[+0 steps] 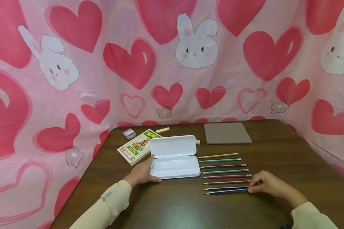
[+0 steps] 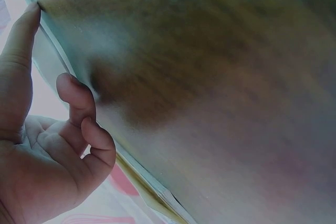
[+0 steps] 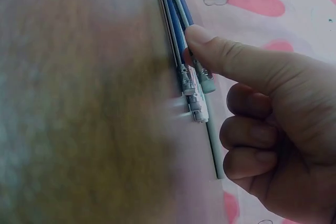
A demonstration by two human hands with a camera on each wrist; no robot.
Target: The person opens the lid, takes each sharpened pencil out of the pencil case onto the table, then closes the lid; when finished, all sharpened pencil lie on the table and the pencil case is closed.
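A white pencil case [image 1: 175, 168] lies with its lid raised in the head view; no pencils show inside. My left hand [image 1: 142, 172] holds its left side, thumb along the front corner and fingers toward the hinge. Right of the case, several pencils lie in a column, points to the left: yellow [image 1: 218, 156], teal, dark blue and red ones. At the near end, my right hand [image 1: 265, 184] pinches the nearest dark blue pencil [image 1: 226, 192] by its eraser end between thumb and forefinger. Another dark blue pencil [image 1: 218, 189] lies close beside it.
Behind the case lie a book [image 1: 139, 146] with an illustrated cover, a small box [image 1: 129, 133] and a pale yellow strip [image 1: 162, 130]. A white block [image 1: 198, 142] shows beside the lid. A flat grey-brown rectangle [image 1: 227, 133] lies at the back of the brown table [image 1: 166, 206].
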